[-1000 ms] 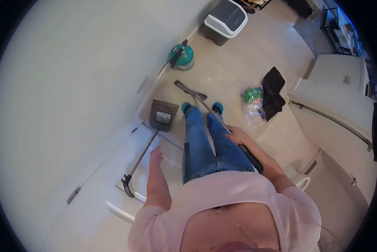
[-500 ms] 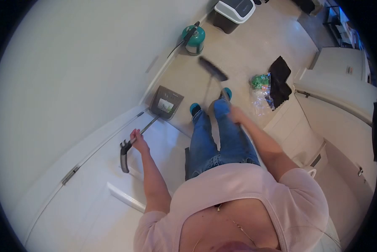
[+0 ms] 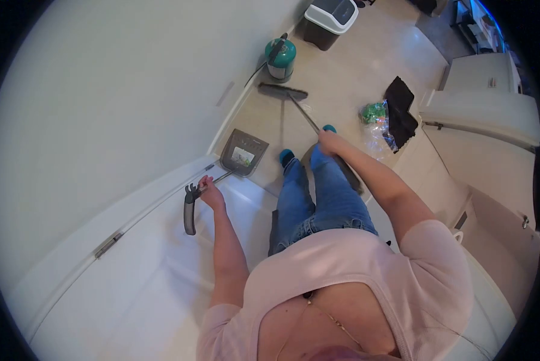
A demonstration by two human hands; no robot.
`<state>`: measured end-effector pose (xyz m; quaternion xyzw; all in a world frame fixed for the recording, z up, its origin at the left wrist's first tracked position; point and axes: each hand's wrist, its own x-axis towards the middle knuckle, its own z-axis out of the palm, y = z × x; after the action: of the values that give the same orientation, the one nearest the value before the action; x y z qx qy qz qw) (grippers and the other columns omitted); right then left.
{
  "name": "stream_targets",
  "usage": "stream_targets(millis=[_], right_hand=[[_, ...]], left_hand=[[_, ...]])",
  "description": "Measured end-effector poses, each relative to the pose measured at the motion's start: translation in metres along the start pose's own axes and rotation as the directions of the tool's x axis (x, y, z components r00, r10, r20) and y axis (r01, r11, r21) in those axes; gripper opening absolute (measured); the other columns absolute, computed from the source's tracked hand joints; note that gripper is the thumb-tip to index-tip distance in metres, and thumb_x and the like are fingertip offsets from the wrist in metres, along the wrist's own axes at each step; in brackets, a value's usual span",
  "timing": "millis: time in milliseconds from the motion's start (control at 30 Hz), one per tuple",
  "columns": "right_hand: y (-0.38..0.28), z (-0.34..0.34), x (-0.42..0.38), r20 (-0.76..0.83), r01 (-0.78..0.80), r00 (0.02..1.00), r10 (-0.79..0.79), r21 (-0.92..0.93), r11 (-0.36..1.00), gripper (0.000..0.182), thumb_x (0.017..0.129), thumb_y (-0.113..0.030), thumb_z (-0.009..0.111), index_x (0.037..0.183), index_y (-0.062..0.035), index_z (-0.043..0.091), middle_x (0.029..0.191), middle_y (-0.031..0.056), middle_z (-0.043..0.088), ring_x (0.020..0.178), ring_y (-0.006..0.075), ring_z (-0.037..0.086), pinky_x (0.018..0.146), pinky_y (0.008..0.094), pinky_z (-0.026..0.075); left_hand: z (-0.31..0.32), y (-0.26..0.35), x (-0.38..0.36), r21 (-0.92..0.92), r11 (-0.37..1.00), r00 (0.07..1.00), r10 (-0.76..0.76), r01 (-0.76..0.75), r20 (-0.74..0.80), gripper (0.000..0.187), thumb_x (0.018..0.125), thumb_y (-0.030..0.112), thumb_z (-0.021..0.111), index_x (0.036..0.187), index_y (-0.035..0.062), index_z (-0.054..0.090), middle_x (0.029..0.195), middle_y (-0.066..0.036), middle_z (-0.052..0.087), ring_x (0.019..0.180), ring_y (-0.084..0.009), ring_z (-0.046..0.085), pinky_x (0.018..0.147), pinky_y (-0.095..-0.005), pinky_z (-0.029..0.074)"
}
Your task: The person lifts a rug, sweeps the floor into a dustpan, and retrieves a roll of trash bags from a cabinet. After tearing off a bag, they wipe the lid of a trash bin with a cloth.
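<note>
Left hand (image 3: pixel 211 195): grip closed round the pole of a long-handled translucent grey plastic dustpan (image 3: pixel 232 144), just below its curved black-and-grey handle end (image 3: pixel 189 218). Right hand (image 3: pixel 332 144): grip wrapped round the shaft of a thin metal-shafted broom with a wide dark bristle head (image 3: pixel 306 115), fingers curled, no gap visible. Dustpan lies label side up, near the wall corner, left of the blue-toed dark shoes (image 3: pixel 286 157). Broom head is ahead of the shoes, well apart from the dustpan, near a rounded teal canister with a black hose or handle part (image 3: pixel 280 63); whether bristles press on the smooth cream floor (image 3: pixel 348 66), can't tell. Farther right, a clear crinkled plastic bag with green contents (image 3: pixel 375 113) sits against a black ragged-edged mat (image 3: pixel 401 108). Grey-and-white lidded bin (image 3: pixel 327 21) at the far end.

Step in hand, judged: broom and dustpan being worked together, broom out front. Next move calls for a steady dustpan, its lip flat to the floor, and a light, controlled broom clear of the canister
</note>
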<state>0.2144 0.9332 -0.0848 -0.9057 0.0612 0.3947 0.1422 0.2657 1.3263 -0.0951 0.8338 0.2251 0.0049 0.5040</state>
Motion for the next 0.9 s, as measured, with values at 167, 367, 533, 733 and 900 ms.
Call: stream_targets(millis=[167, 367, 533, 733, 900], right_hand=[[-0.081, 0.034, 0.026, 0.218, 0.207, 0.955, -0.203, 0.006, 0.978, 0.016, 0.066, -0.010, 0.056, 0.073, 0.0031, 0.064, 0.083, 0.0196, 0.062, 0.080, 0.0298, 0.061, 0.069, 0.0386, 0.048], [-0.054, 0.004, -0.081, 0.295, 0.034, 0.945, -0.143, 0.346, 0.938, 0.025, 0.073, -0.017, 0.055, 0.084, 0.0038, 0.060, 0.080, 0.0182, 0.062, 0.069, 0.0268, 0.062, 0.061, 0.0376, 0.048], [0.048, -0.042, -0.143, 0.132, -0.279, 0.960, 0.247, 0.524, 0.805, 0.021, 0.071, -0.018, 0.059, 0.071, 0.0021, 0.063, 0.073, 0.0199, 0.062, 0.067, 0.0288, 0.062, 0.060, 0.0393, 0.048], [0.105, 0.032, -0.055, 0.090, -0.299, 0.953, 0.289, 0.421, 0.856, 0.021, 0.069, -0.020, 0.057, 0.063, -0.0007, 0.064, 0.064, 0.0182, 0.060, 0.060, 0.0253, 0.061, 0.051, 0.0405, 0.047], [0.009, 0.055, -0.085, 0.253, -0.128, 0.967, 0.019, 0.424, 0.897, 0.026, 0.070, -0.022, 0.055, 0.079, 0.0016, 0.064, 0.073, 0.0146, 0.063, 0.066, 0.0256, 0.061, 0.062, 0.0384, 0.047]], left_hand=[[0.006, -0.020, 0.009, -0.070, 0.998, 1.000, -0.004, 0.004, 0.003, 0.019, 0.083, 0.011, 0.048, 0.099, 0.0024, 0.054, 0.083, -0.008, 0.059, 0.070, -0.0122, 0.052, 0.059, -0.0239, 0.039], [-0.006, -0.018, 0.010, -0.151, 0.986, 0.992, -0.051, 0.068, 0.118, 0.022, 0.084, 0.013, 0.049, 0.101, -0.0005, 0.054, 0.088, -0.009, 0.059, 0.081, -0.0157, 0.054, 0.072, -0.0260, 0.041], [-0.001, 0.002, 0.003, -0.112, 0.994, 0.963, 0.021, 0.010, 0.268, 0.024, 0.084, 0.019, 0.053, 0.104, 0.0064, 0.053, 0.085, -0.002, 0.057, 0.074, -0.0089, 0.049, 0.062, -0.0222, 0.037], [0.031, 0.026, 0.013, -0.070, 0.992, 0.893, 0.127, -0.107, 0.431, 0.024, 0.082, 0.017, 0.054, 0.102, 0.0054, 0.053, 0.083, -0.002, 0.055, 0.075, -0.0087, 0.048, 0.065, -0.0209, 0.037], [0.069, 0.032, 0.023, -0.076, 0.980, 0.875, 0.197, -0.183, 0.442, 0.023, 0.082, 0.014, 0.052, 0.102, 0.0018, 0.053, 0.088, -0.005, 0.056, 0.078, -0.0105, 0.050, 0.066, -0.0216, 0.039]])
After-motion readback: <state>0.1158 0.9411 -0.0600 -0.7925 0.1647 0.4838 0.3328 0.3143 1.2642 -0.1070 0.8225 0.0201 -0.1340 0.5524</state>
